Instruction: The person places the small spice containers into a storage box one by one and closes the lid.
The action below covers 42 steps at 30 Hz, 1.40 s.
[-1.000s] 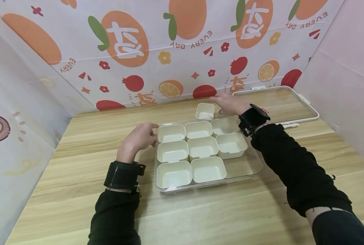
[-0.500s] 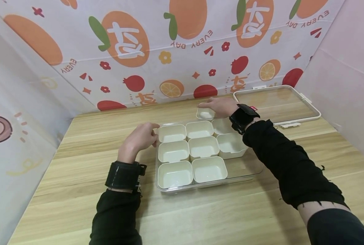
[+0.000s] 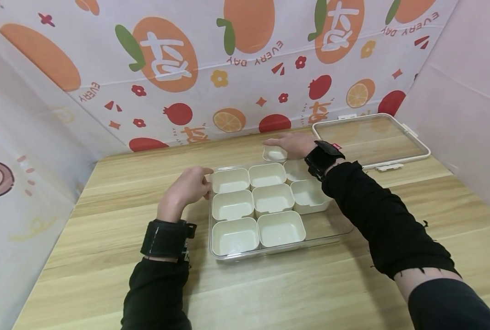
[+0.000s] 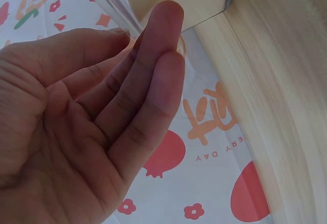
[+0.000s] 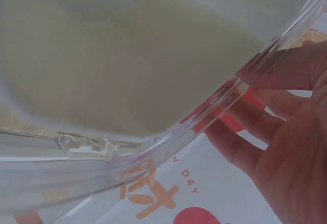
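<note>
A clear box (image 3: 329, 224) holds several cream bins (image 3: 233, 204) in rows, with a gap at its front right. Behind its far wall stands a single cream bin (image 3: 274, 155). My right hand (image 3: 296, 144) lies over that bin's right side, one finger along its rim; the thumb is hidden in the head view. Through the clear wall in the right wrist view, the right hand's fingers (image 5: 232, 137) reach down past the rim. At the box's far left corner, my left hand (image 3: 187, 185) touches the wall. Its fingers (image 4: 138, 101) look relaxed, slightly bent, in the left wrist view.
A clear lid (image 3: 372, 137) with a white rim and side clips lies at the back right. The wooden table (image 3: 117, 238) meets a fruit-print cloth (image 3: 245, 82) at its far edge. A pale pink panel (image 3: 463, 123) bounds the right side.
My right hand has moved left from beside the single bin onto its rim, and has stayed there for the last half second. The left hand keeps its place at the box corner.
</note>
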Available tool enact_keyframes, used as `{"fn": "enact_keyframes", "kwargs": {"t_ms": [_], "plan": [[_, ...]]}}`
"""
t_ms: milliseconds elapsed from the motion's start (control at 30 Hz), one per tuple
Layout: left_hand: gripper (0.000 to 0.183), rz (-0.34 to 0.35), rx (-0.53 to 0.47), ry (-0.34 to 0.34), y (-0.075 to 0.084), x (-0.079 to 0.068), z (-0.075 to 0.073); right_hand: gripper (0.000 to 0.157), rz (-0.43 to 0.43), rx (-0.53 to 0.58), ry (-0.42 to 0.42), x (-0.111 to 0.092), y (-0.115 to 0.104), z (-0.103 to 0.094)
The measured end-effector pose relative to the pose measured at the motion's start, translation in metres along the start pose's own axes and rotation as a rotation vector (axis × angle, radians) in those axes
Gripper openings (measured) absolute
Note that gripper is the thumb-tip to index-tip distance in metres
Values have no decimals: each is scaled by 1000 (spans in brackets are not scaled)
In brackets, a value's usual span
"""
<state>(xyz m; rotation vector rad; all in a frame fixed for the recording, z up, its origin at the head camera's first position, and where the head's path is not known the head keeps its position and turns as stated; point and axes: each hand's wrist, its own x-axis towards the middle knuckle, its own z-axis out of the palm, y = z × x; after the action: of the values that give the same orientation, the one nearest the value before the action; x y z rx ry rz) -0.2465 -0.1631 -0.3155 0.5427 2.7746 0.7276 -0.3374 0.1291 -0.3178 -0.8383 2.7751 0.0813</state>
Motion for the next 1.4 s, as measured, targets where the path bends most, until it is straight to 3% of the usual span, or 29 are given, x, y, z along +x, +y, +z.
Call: {"fn": "enact_keyframes", "kwargs": {"t_ms": [200, 600, 900, 1400], "plan": [[47, 2, -4, 1, -1, 0, 0, 64, 12, -12, -2, 1, 2, 0], [45, -7, -4, 0, -1, -1, -1, 62, 133, 27, -9, 2, 6, -1], [46, -4, -3, -3, -1, -1, -1, 58, 130, -31, -43, 4, 4, -4], [47, 23, 0, 8, 0, -1, -1, 56, 103, -9, -2, 4, 8, -2]]}}
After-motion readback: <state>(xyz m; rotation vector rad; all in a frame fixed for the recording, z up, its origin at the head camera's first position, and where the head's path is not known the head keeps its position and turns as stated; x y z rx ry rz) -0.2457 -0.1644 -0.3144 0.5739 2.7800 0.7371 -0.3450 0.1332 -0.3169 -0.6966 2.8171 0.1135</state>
